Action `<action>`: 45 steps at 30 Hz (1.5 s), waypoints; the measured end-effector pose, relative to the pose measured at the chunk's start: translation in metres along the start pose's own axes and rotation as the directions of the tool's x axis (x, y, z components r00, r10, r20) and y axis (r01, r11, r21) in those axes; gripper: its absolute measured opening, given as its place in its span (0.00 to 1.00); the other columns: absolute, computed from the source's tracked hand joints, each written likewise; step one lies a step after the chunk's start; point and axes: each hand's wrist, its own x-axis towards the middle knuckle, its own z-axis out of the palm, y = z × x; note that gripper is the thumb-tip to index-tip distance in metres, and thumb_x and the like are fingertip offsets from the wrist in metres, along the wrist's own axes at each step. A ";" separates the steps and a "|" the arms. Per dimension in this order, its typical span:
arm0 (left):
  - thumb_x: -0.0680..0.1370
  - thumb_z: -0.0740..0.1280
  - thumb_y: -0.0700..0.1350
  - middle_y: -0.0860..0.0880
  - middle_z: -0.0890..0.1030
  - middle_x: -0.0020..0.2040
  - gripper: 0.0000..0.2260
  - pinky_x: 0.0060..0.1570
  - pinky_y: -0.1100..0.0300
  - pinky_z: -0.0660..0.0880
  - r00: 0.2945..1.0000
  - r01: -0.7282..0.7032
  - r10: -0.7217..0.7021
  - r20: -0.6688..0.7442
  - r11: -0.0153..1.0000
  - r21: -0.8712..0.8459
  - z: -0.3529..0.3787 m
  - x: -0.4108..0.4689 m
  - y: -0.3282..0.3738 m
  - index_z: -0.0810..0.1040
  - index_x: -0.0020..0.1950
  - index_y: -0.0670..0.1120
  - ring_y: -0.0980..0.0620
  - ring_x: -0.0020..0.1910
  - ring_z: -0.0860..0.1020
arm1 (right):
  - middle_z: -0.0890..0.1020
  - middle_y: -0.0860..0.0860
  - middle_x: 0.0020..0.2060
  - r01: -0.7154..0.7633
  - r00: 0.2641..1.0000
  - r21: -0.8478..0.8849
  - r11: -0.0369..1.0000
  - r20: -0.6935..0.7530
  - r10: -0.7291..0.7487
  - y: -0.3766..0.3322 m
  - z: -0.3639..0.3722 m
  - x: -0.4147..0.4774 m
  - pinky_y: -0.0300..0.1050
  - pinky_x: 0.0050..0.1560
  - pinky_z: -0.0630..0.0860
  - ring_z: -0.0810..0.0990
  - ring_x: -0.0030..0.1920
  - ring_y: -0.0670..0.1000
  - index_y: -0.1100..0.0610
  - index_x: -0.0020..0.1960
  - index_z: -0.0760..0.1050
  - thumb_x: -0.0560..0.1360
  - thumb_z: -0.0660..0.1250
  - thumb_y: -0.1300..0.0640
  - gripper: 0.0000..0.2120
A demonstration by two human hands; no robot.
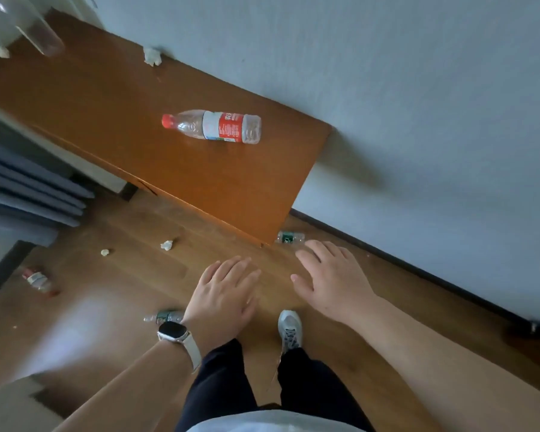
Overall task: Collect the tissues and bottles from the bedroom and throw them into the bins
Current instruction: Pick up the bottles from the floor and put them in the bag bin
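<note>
Bare hands are hovering low over the brown wooden floor [122,275], the left hand [225,291] and right hand [331,282] each showing an open, empty grip with fingers [321,251] spread. Beyond them, a clear plastic bottle with red cap and red-and-white label [212,126] is lying on its side on the orange-brown wooden bench [106,113], a crumpled white tissue [152,56] sitting at its far edge by the wall [387,88].
</note>
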 end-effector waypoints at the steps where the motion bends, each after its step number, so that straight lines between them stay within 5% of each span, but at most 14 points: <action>1: 0.76 0.60 0.53 0.46 0.77 0.65 0.19 0.65 0.46 0.70 1.000 -0.013 0.014 0.027 1.000 -0.016 0.009 0.006 -0.003 0.77 0.63 0.48 0.46 0.66 0.73 | 0.72 0.52 0.67 -0.028 1.000 0.007 1.000 0.007 0.028 0.002 0.006 0.001 0.52 0.66 0.66 0.70 0.67 0.54 0.52 0.66 0.71 0.77 0.48 0.39 0.26; 8: 0.74 0.64 0.53 0.45 0.77 0.63 0.20 0.60 0.46 0.73 0.963 -0.173 0.163 0.216 0.985 0.026 0.080 0.056 -0.034 0.76 0.64 0.48 0.44 0.62 0.75 | 0.68 0.51 0.70 -0.213 0.974 0.056 0.976 0.092 0.207 0.014 0.070 0.026 0.53 0.70 0.60 0.65 0.70 0.53 0.50 0.69 0.67 0.79 0.49 0.39 0.25; 13: 0.74 0.59 0.54 0.46 0.78 0.62 0.19 0.59 0.47 0.73 0.957 -0.181 0.163 0.241 0.982 0.053 0.144 0.088 -0.045 0.77 0.62 0.49 0.45 0.60 0.76 | 0.65 0.50 0.72 -0.255 0.963 0.088 0.963 0.119 0.244 0.044 0.140 0.052 0.52 0.70 0.58 0.62 0.71 0.53 0.50 0.71 0.64 0.78 0.51 0.39 0.25; 18: 0.74 0.65 0.54 0.48 0.74 0.66 0.20 0.52 0.45 0.78 0.957 -0.138 0.127 0.262 0.990 0.023 0.233 0.120 -0.051 0.72 0.65 0.51 0.46 0.63 0.75 | 0.66 0.51 0.71 -0.291 0.954 0.113 0.950 0.105 0.280 0.086 0.224 0.091 0.52 0.70 0.59 0.62 0.71 0.53 0.50 0.71 0.63 0.78 0.51 0.39 0.26; 24: 0.71 0.70 0.51 0.47 0.77 0.64 0.19 0.61 0.47 0.72 0.960 -0.217 0.206 0.191 0.976 0.038 0.347 0.160 -0.061 0.77 0.61 0.50 0.47 0.62 0.76 | 0.69 0.52 0.70 -0.293 0.956 0.134 0.947 0.014 0.294 0.139 0.318 0.134 0.53 0.68 0.64 0.66 0.70 0.54 0.52 0.70 0.66 0.78 0.52 0.41 0.24; 34: 0.76 0.62 0.54 0.50 0.70 0.72 0.22 0.65 0.49 0.67 0.987 -0.024 0.015 0.158 0.998 0.052 0.540 0.240 -0.115 0.69 0.70 0.51 0.48 0.70 0.68 | 0.74 0.55 0.65 -0.230 0.970 0.076 0.970 -0.059 0.235 0.205 0.489 0.250 0.54 0.64 0.69 0.71 0.65 0.54 0.54 0.64 0.73 0.76 0.52 0.42 0.24; 45: 0.77 0.63 0.54 0.49 0.67 0.73 0.25 0.68 0.48 0.62 0.985 0.141 -0.154 0.084 0.980 0.143 0.637 0.294 -0.210 0.65 0.73 0.52 0.46 0.72 0.65 | 0.72 0.53 0.66 -0.093 0.993 0.003 0.996 -0.074 0.093 0.246 0.602 0.336 0.55 0.66 0.68 0.70 0.66 0.55 0.52 0.65 0.68 0.78 0.54 0.42 0.21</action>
